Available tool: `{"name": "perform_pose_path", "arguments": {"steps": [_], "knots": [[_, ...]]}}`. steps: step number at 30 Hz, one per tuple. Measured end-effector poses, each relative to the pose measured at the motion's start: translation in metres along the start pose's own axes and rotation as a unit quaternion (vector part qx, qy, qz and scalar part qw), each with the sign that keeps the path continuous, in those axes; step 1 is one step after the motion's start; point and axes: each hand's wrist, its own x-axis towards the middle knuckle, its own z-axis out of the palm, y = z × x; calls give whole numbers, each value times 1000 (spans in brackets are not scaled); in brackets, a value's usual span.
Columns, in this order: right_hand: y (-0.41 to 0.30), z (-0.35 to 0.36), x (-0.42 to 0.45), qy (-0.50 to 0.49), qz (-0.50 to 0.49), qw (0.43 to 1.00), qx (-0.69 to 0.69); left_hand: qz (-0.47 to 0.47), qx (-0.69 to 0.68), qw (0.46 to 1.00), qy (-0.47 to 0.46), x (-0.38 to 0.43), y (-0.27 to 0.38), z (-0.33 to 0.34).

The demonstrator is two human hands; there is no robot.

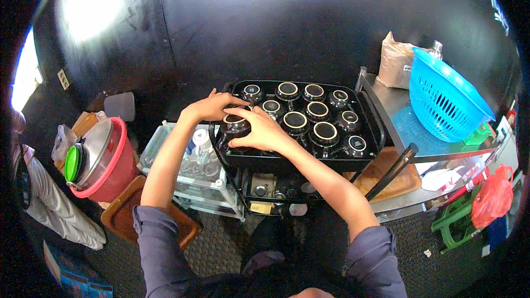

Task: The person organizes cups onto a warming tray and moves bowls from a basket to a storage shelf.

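Observation:
Several dark glossy cups stand upside down in a black tray (285, 160), their pale foot rings facing up. At the tray's left side, my right hand (261, 129) curves its thumb and fingers around one dark cup (235, 126). Just behind that cup is my left hand (213, 106), its fingers stretched to the right toward my right fingertips. Whether the left hand also grips the cup is hidden. Nearest to both hands are another upturned cup (271, 107) and a cup in the back left corner (251, 91).
A white plastic rack (161, 142) with glassware and a white mug (202, 138) stands left. Farther left is a pink tub (120, 165). On the right, a steel table (383, 103) bears a blue basket (445, 95) and a paper bag (393, 62). A black wall (269, 29) rises behind.

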Motion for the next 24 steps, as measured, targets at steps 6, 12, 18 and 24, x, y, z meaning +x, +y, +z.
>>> {"name": "perform_pose_path", "arguments": {"steps": [6,12,18,24], "knots": [[-20,2,-1,30,58,995,-74,-2,-15,1000,4,-1,-7,5],[-36,7,-3,42,65,984,-163,54,-86,994,33,-1,-11,9],[-30,10,-1,-6,22,982,-190,84,-80,992,50,2,-20,15],[-26,16,-1,-1,-33,980,-194,86,-90,992,34,10,-36,19]]}}
